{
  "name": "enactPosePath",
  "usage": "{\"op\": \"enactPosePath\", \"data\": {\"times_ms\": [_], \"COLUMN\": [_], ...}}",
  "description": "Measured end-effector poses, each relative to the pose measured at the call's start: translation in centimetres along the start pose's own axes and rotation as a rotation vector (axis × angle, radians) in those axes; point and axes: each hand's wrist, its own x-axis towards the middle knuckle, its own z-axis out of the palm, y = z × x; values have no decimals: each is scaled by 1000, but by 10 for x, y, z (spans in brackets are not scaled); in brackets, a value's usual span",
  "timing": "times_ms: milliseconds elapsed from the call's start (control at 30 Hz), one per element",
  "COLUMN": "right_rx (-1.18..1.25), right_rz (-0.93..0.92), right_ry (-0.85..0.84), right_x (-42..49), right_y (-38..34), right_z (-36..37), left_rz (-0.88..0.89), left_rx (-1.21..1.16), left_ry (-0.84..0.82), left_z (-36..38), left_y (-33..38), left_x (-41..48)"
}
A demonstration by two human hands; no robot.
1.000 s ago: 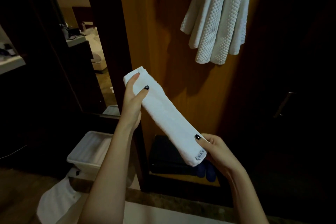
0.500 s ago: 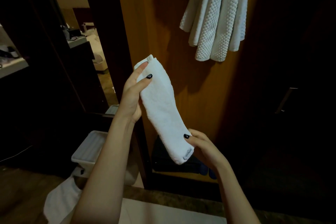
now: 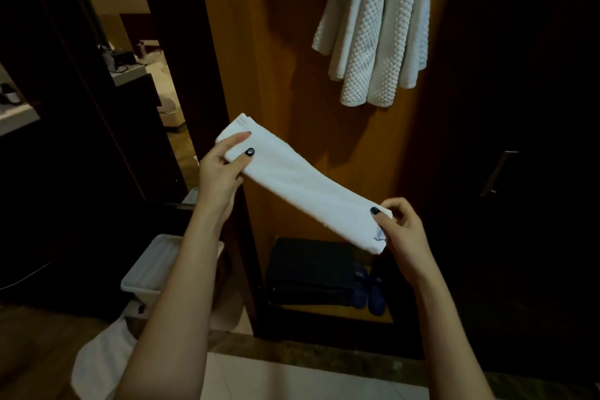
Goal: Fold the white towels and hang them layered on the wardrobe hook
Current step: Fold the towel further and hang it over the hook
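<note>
Here, a folded white towel (image 3: 302, 182) is held in the air as a long narrow strip in front of the wooden wardrobe panel (image 3: 285, 58). It slants from its upper end at 10 o'clock down to its lower end at 4 o'clock. The left hand (image 3: 220, 172) pinches the upper end, thumb on the near face and fingers (image 3: 235, 140) closed along the end edge. The right hand (image 3: 402, 230) pinches the lower end, thumb on top beside a small printed label, fingers curled behind.

At 1 o'clock from the strip, well apart from it, waffle-textured white towels (image 3: 373, 26) hang in folds against the panel. At 6 o'clock below the strip a dark case (image 3: 308, 269) lies on the wardrobe floor, with dark blue slippers (image 3: 373, 295) just beside it at its 3 o'clock side. At 8 o'clock a white plastic bin (image 3: 152, 273) stands on the floor, and a white cloth (image 3: 100, 364) lies near it at 7 o'clock.
</note>
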Motion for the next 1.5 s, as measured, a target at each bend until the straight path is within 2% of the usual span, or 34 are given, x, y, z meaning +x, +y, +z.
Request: {"op": "enactPosePath", "data": {"times_ms": [233,400,500,567,633,767,867,1000,1133,1500], "right_rx": [91,-148,-137,-154,-248,-249,-164,-187,-155,-152], "right_rz": [96,307,306,268,151,-134,-191,-184,-166,-320], "right_ry": [-22,-238,-183,-103,3,180,164,120,66,-27], "right_x": [4,5,5,7,13,30,47,78,112,241], "right_y": [-10,-16,-18,-19,-22,-43,-65,-94,-122,-210], "right_z": [-39,-65,-76,-84,-91,-95,-96,-101,-108,-131], "left_rz": [-157,-109,-59,-49,-46,-31,33,96,145,317], "left_rx": [191,327,428,519,557,502,436,358,273,91], "left_ry": [-190,-225,-325,-465,-561,-553,-508,-465,-486,-538], "left_z": [-10,8,20,26,34,54,69,88,108,177], "left_y": [-8,-14,-18,-20,-22,-18,-11,1,9,62], "left_x": [7,14,21,26,32,46,58,81,114,222]}}
